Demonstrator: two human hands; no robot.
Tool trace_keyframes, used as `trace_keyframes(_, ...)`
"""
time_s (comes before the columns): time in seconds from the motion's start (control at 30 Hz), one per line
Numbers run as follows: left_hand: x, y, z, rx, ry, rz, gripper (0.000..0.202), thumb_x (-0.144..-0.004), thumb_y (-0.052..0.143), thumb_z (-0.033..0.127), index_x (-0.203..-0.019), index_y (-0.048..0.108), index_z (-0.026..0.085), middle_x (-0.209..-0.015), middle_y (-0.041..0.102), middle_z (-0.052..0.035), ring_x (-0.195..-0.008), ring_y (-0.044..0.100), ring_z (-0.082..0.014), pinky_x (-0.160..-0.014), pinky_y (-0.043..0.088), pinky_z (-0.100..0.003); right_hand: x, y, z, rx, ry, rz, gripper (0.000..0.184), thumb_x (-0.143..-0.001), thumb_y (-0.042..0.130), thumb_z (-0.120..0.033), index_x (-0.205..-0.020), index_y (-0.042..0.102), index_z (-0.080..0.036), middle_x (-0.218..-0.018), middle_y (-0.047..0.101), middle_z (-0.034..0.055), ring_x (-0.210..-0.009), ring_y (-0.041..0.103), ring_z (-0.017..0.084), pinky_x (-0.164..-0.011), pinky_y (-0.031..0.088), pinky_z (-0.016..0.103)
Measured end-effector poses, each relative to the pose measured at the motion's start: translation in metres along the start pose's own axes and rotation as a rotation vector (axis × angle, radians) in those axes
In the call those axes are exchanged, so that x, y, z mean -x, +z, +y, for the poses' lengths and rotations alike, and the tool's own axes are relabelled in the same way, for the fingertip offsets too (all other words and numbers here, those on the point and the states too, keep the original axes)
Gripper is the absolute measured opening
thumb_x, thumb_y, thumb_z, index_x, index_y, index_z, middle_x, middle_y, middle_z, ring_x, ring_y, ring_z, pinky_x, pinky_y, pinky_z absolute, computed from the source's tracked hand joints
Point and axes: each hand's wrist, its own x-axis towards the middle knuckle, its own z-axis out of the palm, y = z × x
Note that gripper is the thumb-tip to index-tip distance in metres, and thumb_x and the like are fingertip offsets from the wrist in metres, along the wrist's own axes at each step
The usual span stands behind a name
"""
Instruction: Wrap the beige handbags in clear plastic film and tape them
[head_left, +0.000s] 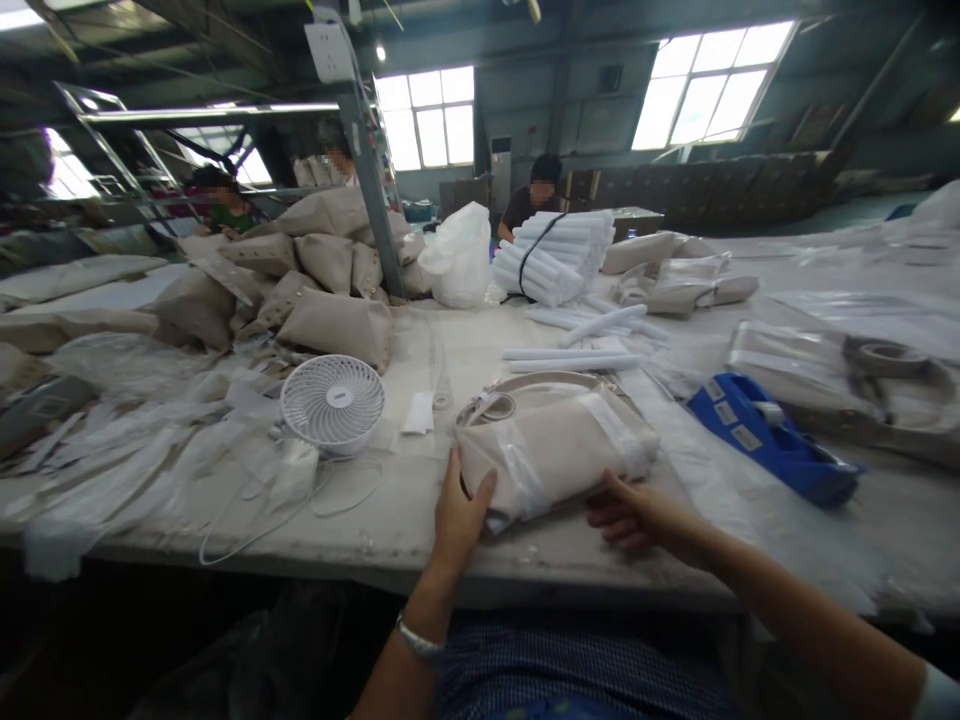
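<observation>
A beige handbag [559, 450] lies on the worktable in front of me, with strips of clear plastic wrapped around both of its ends. Its strap [544, 380] is looped along the far side, with a rolled part at the left. My left hand [463, 505] grips the bag's left end, thumb on the near face and the other fingers partly hidden at its side. At the bag's lower right edge is my right hand [626, 510], its fingers loosely bent and apart, thumb close to the bag; no object shows in it.
A blue tape dispenser [765, 435] stands to the right, near wrapped bags [795, 360]. To the left are a white fan [332, 405] with its cord and plastic scraps [150, 450]. White tubes [559, 255], stuffed beige bags [337, 325] and a metal post [371, 190] stand farther back. Several people work beyond.
</observation>
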Motion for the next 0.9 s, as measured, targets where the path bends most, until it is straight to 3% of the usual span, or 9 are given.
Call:
trace_keyframes(0.07, -0.003, 0.006, 0.002, 0.056, 0.055, -0.027, 0.075, -0.086, 0.069, 0.037, -0.151, 0.036, 0.017, -0.149, 0.050, -0.0180, -0.137, 0.048, -0.0305, -0.112, 0.042, -0.049, -0.002, 0.008, 0.004, -0.257, -0.070, -0.061, 0.052, -0.087, 0.066, -0.062, -0.104, 0.066, -0.013, -0.108, 0.073, 0.0189, -0.092, 0.074, 0.024, -0.075, 0.064, 0.029)
trace_keyframes(0.13, 0.002, 0.010, 0.007, 0.062, 0.158, 0.024, 0.074, -0.087, 0.068, 0.032, -0.152, 0.034, 0.021, -0.152, 0.045, -0.0155, -0.142, 0.042, -0.0288, -0.116, 0.037, -0.049, -0.004, 0.019, 0.008, -0.467, -0.131, -0.112, 0.048, -0.083, 0.075, -0.053, -0.110, 0.064, -0.015, -0.116, 0.072, 0.0168, -0.110, 0.069, 0.026, -0.094, 0.060, 0.034)
trace_keyframes(0.2, 0.013, 0.013, 0.010, 0.012, 0.252, 0.104, 0.070, -0.089, 0.065, 0.031, -0.152, 0.034, 0.024, -0.155, 0.042, -0.0143, -0.145, 0.037, -0.0286, -0.117, 0.035, -0.049, -0.007, 0.030, 0.013, -0.645, -0.183, -0.140, 0.048, -0.081, 0.079, -0.048, -0.114, 0.064, -0.018, -0.122, 0.070, 0.0133, -0.119, 0.064, 0.026, -0.104, 0.055, 0.035)
trace_keyframes(0.4, 0.043, -0.001, 0.019, -0.174, 0.508, 0.309, 0.074, -0.088, 0.069, 0.030, -0.152, 0.033, 0.026, -0.153, 0.042, -0.0172, -0.139, 0.045, -0.0315, -0.105, 0.051, -0.046, -0.018, 0.052, 0.028, -1.007, -0.343, -0.144, 0.048, -0.073, 0.087, -0.042, -0.115, 0.066, -0.028, -0.126, 0.069, -0.0007, -0.126, 0.059, 0.021, -0.111, 0.048, 0.035)
trace_keyframes(0.5, 0.048, -0.018, 0.045, -0.289, 0.660, 0.462, 0.076, -0.082, 0.075, 0.021, -0.149, 0.039, 0.023, -0.149, 0.047, -0.0176, -0.135, 0.050, -0.0324, -0.103, 0.052, -0.047, -0.023, 0.053, 0.033, -1.015, -0.417, -0.139, 0.050, -0.064, 0.093, -0.035, -0.108, 0.070, -0.024, -0.118, 0.073, 0.0014, -0.118, 0.064, 0.024, -0.107, 0.051, 0.036)
trace_keyframes(0.57, 0.046, -0.026, 0.070, -0.313, 0.831, 0.507, 0.070, -0.080, 0.076, 0.014, -0.143, 0.048, 0.023, -0.143, 0.054, -0.0145, -0.131, 0.054, -0.0300, -0.102, 0.052, -0.044, -0.022, 0.055, 0.036, -0.983, -0.484, -0.180, 0.052, -0.064, 0.093, -0.033, -0.110, 0.071, -0.021, -0.120, 0.072, 0.0056, -0.118, 0.063, 0.026, -0.107, 0.050, 0.038)
trace_keyframes(0.67, 0.038, -0.028, 0.107, -0.351, 0.997, 0.345, 0.054, -0.086, 0.072, 0.019, -0.137, 0.055, 0.018, -0.128, 0.067, -0.0103, -0.121, 0.062, -0.0261, -0.102, 0.052, -0.040, -0.018, 0.063, 0.043, -0.933, -0.555, -0.256, 0.060, -0.067, 0.091, -0.037, -0.120, 0.069, -0.018, -0.130, 0.067, 0.0119, -0.125, 0.058, 0.030, -0.109, 0.046, 0.041)
trace_keyframes(0.77, 0.029, -0.023, 0.127, -0.430, 0.901, 0.217, 0.040, -0.091, 0.066, 0.034, -0.128, 0.062, 0.019, -0.117, 0.072, -0.0078, -0.109, 0.067, -0.0256, -0.097, 0.053, -0.040, -0.015, 0.070, 0.051, -0.925, -0.571, -0.243, 0.065, -0.067, 0.090, -0.042, -0.124, 0.067, -0.019, -0.133, 0.065, 0.0126, -0.129, 0.055, 0.033, -0.111, 0.043, 0.043)
trace_keyframes(0.9, 0.026, -0.016, 0.136, -0.466, 0.794, 0.142, 0.032, -0.092, 0.063, 0.040, -0.118, 0.067, 0.022, -0.111, 0.073, -0.0064, -0.101, 0.068, -0.0257, -0.091, 0.053, -0.040, -0.013, 0.073, 0.059, -0.907, -0.539, -0.236, 0.063, -0.066, 0.090, -0.043, -0.119, 0.070, -0.017, -0.129, 0.067, 0.0137, -0.129, 0.054, 0.036, -0.114, 0.037, 0.047)
